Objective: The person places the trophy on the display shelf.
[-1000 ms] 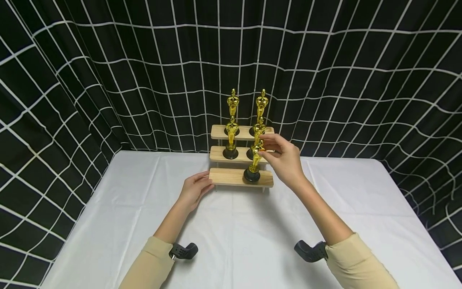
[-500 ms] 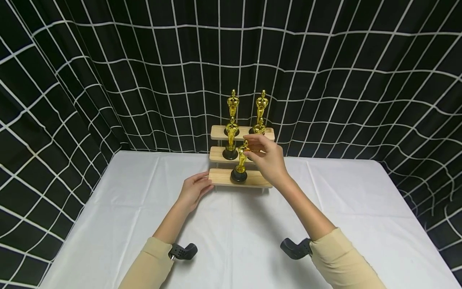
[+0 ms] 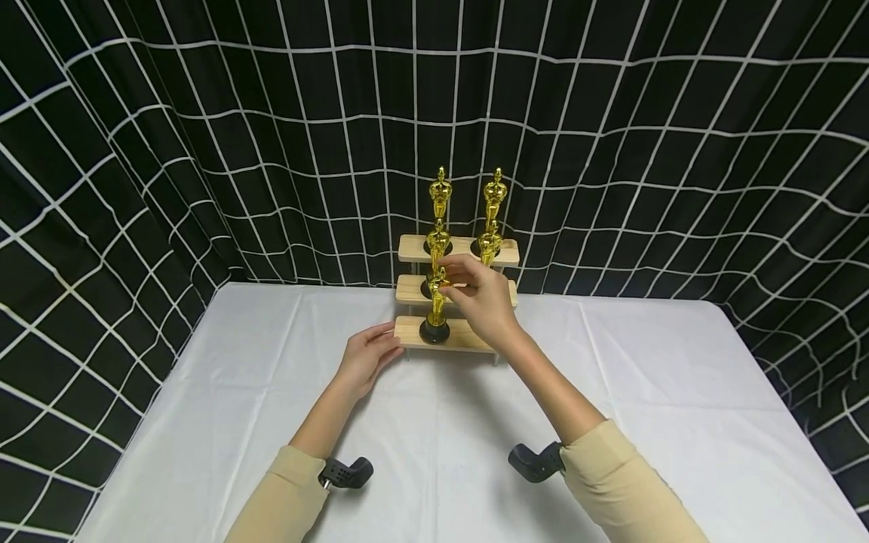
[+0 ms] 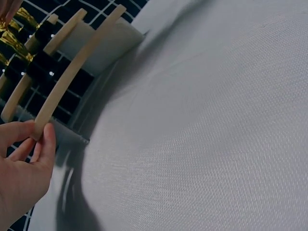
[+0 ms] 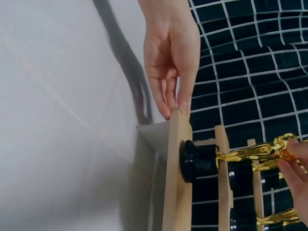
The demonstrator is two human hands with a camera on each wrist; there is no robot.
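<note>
A three-tier wooden display stand (image 3: 470,338) stands on the white-covered table. My left hand (image 3: 365,360) pinches the left end of its lowest board (image 4: 72,72), thumb above and fingertips below. My right hand (image 3: 487,303) holds a gold statuette trophy (image 3: 437,311) by its upper body between thumb and fingers. That trophy is upright, its round black base (image 5: 199,161) on the lowest board near the left end. Behind it on the middle tier, another gold trophy (image 3: 438,240) is partly covered by it; one to the right (image 3: 489,243) is half hidden by my right hand.
On the top tier are two more gold trophies, a left one (image 3: 440,192) and a right one (image 3: 495,193). A black curtain with a white grid (image 3: 611,173) hangs close behind the stand. The white tablecloth (image 3: 434,452) spreads in front and to both sides.
My right hand has moved the trophy left along the lowest board, from its right part to near its left end. My left hand has stayed on the board's end.
</note>
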